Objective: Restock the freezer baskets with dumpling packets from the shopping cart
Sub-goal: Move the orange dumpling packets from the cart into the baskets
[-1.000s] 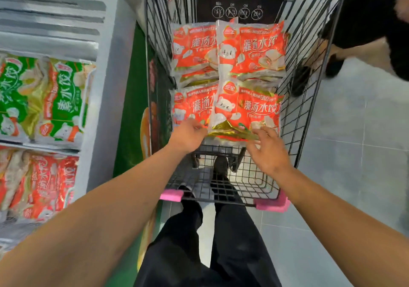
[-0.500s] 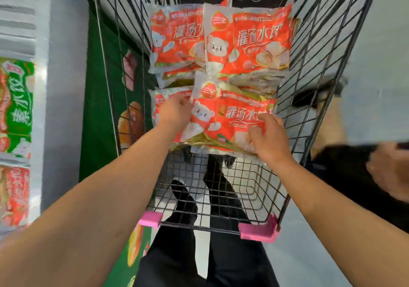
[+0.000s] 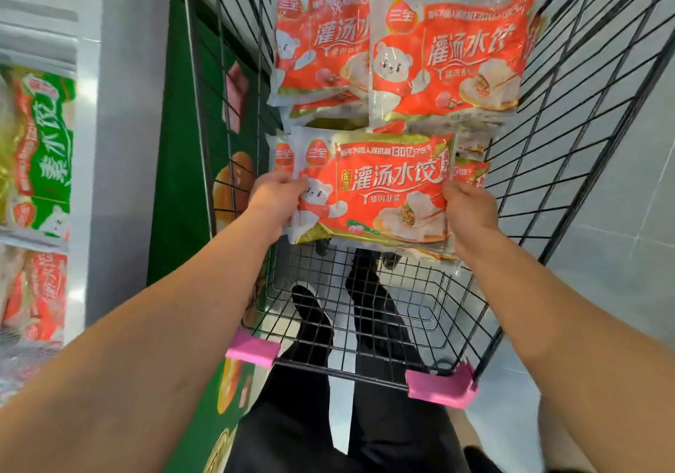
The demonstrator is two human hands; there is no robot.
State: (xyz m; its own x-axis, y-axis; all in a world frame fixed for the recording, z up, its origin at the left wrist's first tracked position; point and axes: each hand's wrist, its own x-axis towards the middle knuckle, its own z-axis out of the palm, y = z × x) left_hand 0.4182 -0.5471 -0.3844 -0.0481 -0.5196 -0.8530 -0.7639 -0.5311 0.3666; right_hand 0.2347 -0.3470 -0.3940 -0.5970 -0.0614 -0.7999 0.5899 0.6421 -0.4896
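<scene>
Gripping a red dumpling packet [image 3: 380,195] at centre frame, left hand [image 3: 275,198] and right hand [image 3: 469,204] pinch its side edges above the shopping cart [image 3: 365,312].

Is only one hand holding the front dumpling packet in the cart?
No: the left hand and the right hand grip opposite ends of the front dumpling packet.

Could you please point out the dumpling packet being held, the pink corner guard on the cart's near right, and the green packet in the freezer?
held dumpling packet [image 3: 380,195]: head view, middle of its printed front.
pink corner guard [image 3: 440,388]: head view, its top face.
green packet [image 3: 51,151]: head view, its green panel.
</scene>
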